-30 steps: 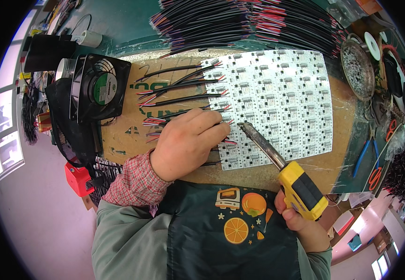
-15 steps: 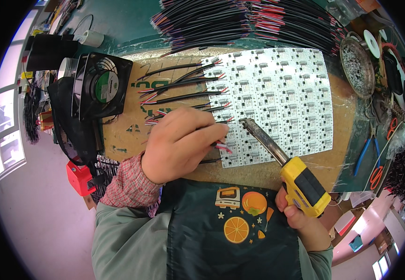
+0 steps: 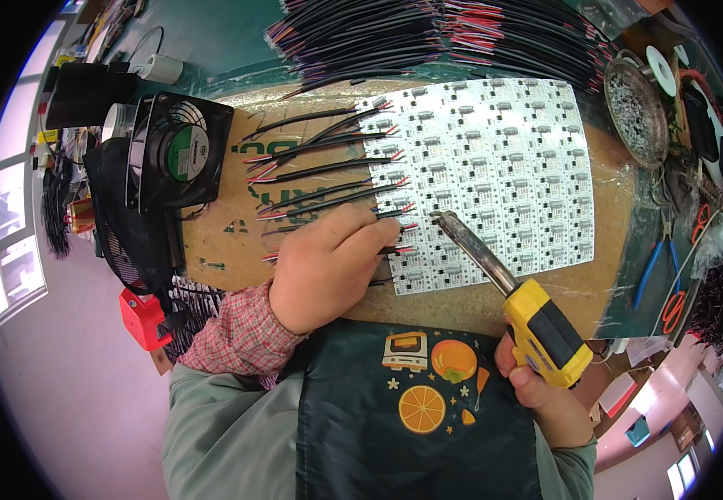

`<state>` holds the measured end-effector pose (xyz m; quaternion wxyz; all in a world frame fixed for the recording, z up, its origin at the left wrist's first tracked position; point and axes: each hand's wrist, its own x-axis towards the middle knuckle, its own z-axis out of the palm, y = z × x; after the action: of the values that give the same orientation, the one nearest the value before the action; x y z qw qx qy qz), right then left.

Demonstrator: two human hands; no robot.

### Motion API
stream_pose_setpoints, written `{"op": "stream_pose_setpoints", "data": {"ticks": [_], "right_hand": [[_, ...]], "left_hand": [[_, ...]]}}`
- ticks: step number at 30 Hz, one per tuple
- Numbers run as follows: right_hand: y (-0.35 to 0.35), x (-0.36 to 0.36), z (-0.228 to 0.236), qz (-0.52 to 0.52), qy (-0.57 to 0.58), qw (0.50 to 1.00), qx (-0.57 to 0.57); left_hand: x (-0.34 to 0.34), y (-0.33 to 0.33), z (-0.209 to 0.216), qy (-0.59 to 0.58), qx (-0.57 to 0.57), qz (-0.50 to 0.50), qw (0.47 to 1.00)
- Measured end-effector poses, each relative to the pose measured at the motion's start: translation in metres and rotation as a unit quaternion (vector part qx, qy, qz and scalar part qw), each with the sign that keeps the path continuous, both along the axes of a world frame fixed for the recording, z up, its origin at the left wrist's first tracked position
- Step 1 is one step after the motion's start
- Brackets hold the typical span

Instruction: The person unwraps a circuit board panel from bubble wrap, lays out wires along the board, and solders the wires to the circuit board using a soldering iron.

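Note:
My left hand (image 3: 328, 262) is closed at the left edge of a white circuit board panel (image 3: 495, 179), its fingertips pinched on a black cable whose thin coloured wire ends (image 3: 410, 227) poke out over the board. The fingers hide most of that cable. Several similar black cables (image 3: 320, 171) lie side by side to the left of the panel, their tips on its edge. In my right hand (image 3: 524, 375) is a yellow and black soldering gun (image 3: 547, 333). Its dark metal tip (image 3: 438, 218) hangs over the panel, a little right of the wire ends; contact with the board cannot be made out.
Under the panel lies a brown cardboard sheet (image 3: 220, 242). A black fan (image 3: 180, 154) stands at the left. Bundled cables (image 3: 461, 37) fill the far side. At the right are a round dish of metallic scraps (image 3: 637, 108), blue-handled pliers (image 3: 657, 267) and orange-handled scissors (image 3: 672, 311).
My left hand has shifted slightly right and down, and the wire ends now lie flatter and higher along the board's edge. The soldering gun has barely moved.

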<state>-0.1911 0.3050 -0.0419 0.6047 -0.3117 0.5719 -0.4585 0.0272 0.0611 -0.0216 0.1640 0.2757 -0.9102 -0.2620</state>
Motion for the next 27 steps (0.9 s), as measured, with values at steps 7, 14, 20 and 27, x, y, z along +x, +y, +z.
{"op": "stream_pose_setpoints", "data": {"ticks": [7,14,20,27], "right_hand": [[-0.006,-0.006,0.013,0.044,0.102,0.994,0.011],[-0.010,-0.007,0.018,0.076,0.100,0.992,0.030],[-0.012,-0.004,0.015,0.068,0.117,0.991,-0.008],[-0.010,-0.002,0.012,0.063,0.144,0.987,-0.027]], "left_hand": [[-0.001,0.004,-0.007,-0.007,-0.017,-0.059,0.998],[-0.001,0.009,-0.014,-0.011,-0.058,-0.045,0.997],[-0.002,0.010,-0.015,-0.019,-0.078,-0.039,0.996],[-0.002,0.010,-0.015,-0.017,-0.067,-0.040,0.997]]}}
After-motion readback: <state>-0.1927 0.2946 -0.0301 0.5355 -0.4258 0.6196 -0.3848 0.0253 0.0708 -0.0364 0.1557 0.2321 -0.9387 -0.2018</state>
